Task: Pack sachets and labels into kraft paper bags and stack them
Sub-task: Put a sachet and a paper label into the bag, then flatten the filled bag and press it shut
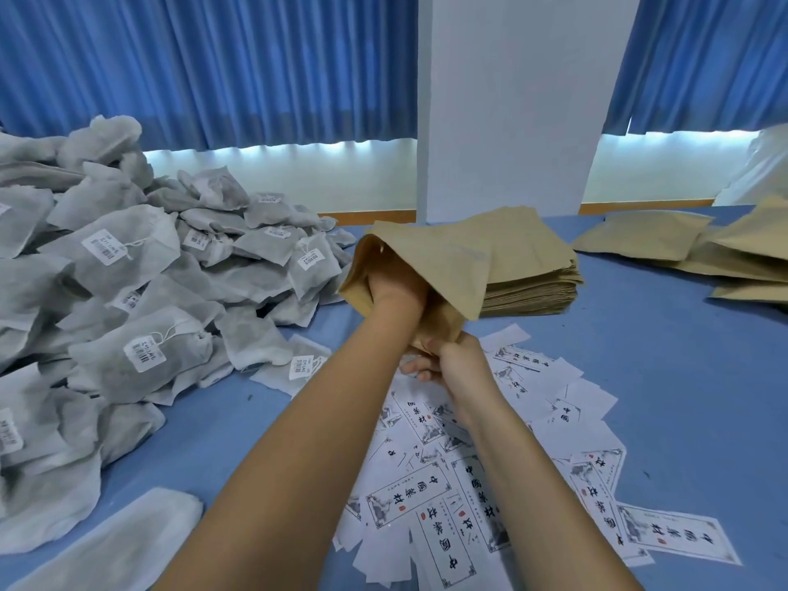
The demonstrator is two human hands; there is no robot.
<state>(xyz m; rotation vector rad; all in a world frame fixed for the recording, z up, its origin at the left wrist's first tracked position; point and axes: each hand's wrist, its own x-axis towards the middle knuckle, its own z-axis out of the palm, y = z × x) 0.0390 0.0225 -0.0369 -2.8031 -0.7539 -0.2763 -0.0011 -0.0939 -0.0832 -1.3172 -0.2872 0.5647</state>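
Nearest the person, printed labels (pixel 430 496) lie loose and overlapping on the blue table (pixel 682 398). One flat sachet (pixel 106 539) lies apart at the near left.

Risk noted: the labels sit directly under both forearms, so a careless sweep could scatter them or lift two together.

Above them, the right hand (pixel 452 368) pinches the lower lip of the kraft paper bag (pixel 430 258), fingers curled on the paper. The left hand (pixel 394 287) is thrust into the bag's mouth to the wrist. Its fingers are hidden, so I cannot tell whether they are spread or hold anything.

Second risk: the thin paper may tear at the mouth if the inner hand spreads hard against the right hand's pull.

The bag is held off the table, with the sachet heap (pixel 128 270) to its left and the stack of empty bags (pixel 533 283) just behind. Further right lie more bags (pixel 639 241), apparently fuller.
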